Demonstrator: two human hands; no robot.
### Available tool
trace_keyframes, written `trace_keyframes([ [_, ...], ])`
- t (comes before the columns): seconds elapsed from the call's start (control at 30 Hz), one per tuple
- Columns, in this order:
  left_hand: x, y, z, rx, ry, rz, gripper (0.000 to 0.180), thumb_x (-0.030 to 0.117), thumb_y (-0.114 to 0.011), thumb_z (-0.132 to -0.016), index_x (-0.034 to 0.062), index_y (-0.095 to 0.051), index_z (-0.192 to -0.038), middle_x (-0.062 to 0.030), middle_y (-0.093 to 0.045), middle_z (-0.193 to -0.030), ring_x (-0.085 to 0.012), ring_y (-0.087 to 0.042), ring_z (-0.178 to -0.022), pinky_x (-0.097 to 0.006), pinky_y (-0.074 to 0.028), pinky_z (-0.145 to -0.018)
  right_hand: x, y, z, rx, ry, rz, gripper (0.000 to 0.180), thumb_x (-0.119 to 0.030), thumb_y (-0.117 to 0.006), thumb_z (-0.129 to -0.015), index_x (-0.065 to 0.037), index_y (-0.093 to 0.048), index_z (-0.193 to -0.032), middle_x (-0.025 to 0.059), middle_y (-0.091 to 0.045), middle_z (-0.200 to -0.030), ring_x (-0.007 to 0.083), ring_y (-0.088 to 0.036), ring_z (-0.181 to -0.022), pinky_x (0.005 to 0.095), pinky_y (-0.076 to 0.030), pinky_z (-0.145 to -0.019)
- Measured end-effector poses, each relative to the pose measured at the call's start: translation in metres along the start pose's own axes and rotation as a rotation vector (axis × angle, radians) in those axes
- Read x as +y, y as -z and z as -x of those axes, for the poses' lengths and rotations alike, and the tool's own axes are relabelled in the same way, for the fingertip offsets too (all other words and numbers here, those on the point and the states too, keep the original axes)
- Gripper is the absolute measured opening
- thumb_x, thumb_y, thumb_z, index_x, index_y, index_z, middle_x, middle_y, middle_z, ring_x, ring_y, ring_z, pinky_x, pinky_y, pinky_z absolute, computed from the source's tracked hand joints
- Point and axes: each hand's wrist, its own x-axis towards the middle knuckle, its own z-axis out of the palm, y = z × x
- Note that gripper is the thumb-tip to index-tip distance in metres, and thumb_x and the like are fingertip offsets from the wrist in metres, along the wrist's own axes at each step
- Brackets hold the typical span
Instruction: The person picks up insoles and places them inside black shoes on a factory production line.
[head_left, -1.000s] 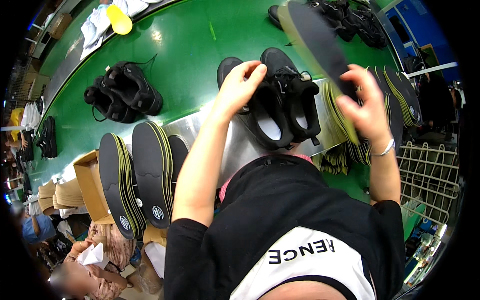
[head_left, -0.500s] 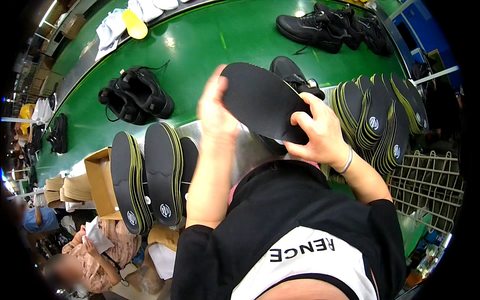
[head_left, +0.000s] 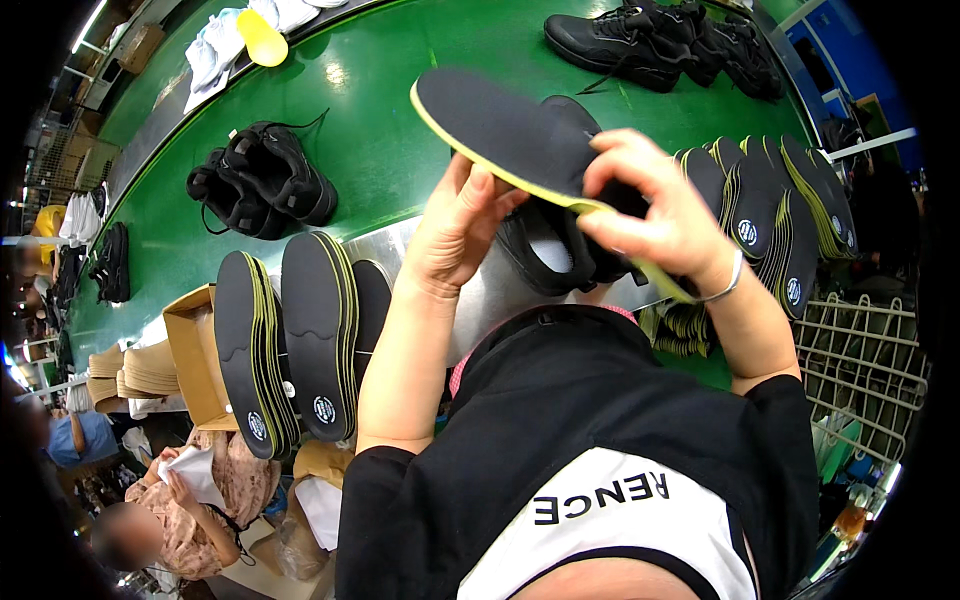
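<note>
Head view shows the right hand [head_left: 650,205] pinching a yellow-edged black insole [head_left: 510,130] by its right end above black shoes [head_left: 524,270], the left hand [head_left: 455,235] curled at its near edge, whether gripping I cannot tell.

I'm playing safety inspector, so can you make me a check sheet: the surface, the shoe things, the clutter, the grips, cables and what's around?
Surface: shiny green tabletop with a bare metal strip at the near edge.
Job's things: at least one black insole with a yellow-green edge, held above black shoes and partly hiding them.
Clutter: insole stacks on both sides, other black shoes to the left and far right, a cardboard box.
Grips: right grip closed on the insole; left grip at its near edge, fingertips partly hidden.
Cables: nothing seen.
Surroundings: wire rack at right; seated person at lower left holding something white.
</note>
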Motion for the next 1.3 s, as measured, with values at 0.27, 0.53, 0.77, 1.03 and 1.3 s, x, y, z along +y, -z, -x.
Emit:
trace_keyframes([
  [0.27, -0.006, -0.019, -0.006, 0.08, -0.043, -0.072, 0.044, 0.03, -0.059, -0.079, 0.0007, -0.047, -0.109, -0.0146, -0.058, -0.1, -0.0226, -0.053, -0.097, -0.034, -0.039, -0.086, 0.004, -0.024, 0.016, -0.018, -0.179, -0.35, 0.018, -0.016, -0.057, -0.077, 0.002, -0.057, -0.078, 0.0082, -0.052, -0.083, 0.0141, -0.049, -0.075, 0.0241, -0.039, -0.066],
  [0.53, -0.054, 0.026, -0.005, 0.116, -0.332, -1.542, 0.072, 0.019, -0.071, -0.061, 0.0086, -0.036, -0.122, -0.0141, -0.041, -0.116, -0.031, -0.038, -0.11, -0.038, -0.035, -0.089, -0.018, 0.058, 0.051, -0.337, -0.059, 0.334, 0.018, -0.014, -0.059, -0.065, -0.001, -0.051, -0.057, 0.0132, -0.054, -0.083, 0.0271, -0.053, -0.057, 0.0326, -0.043, -0.051],
  [0.77, -0.069, 0.029, -0.025, 0.315, -0.441, -1.558, 0.022, 0.023, -0.059, -0.075, 0.0049, -0.053, -0.086, -0.0087, -0.055, -0.083, -0.0267, -0.051, -0.078, -0.036, -0.043, -0.067, -0.01, -0.002, 0.041, -0.696, 0.017, 0.772, 0.015, -0.017, -0.055, -0.065, -0.003, -0.059, -0.06, 0.0117, -0.053, -0.069, 0.0237, -0.056, -0.06, 0.033, -0.046, -0.053],
  [1.03, -0.056, 0.027, -0.02, 0.482, -0.293, -1.614, 0.021, 0.022, -0.054, -0.077, 0.0062, -0.05, -0.089, -0.0155, -0.059, -0.068, -0.0333, -0.057, -0.066, -0.042, -0.044, -0.058, 0.048, -0.106, 0.015, -0.409, -0.237, 0.6, 0.019, -0.018, -0.053, -0.068, -0.002, -0.06, -0.074, 0.0167, -0.054, -0.08, 0.0276, -0.057, -0.071, 0.0391, -0.045, -0.059],
  [1.3, -0.058, 0.038, -0.018, 0.568, -0.137, -1.535, 0.021, 0.023, -0.053, -0.078, 0.007, -0.049, -0.09, -0.0165, -0.059, -0.067, -0.0347, -0.058, -0.065, -0.041, -0.045, -0.06, 0.007, -0.029, 0.052, -0.66, -0.395, 0.639, 0.041, -0.033, -0.062, -0.06, -0.002, -0.052, -0.084, 0.014, -0.05, -0.082, 0.0284, -0.054, -0.079, 0.0413, -0.042, -0.067],
])
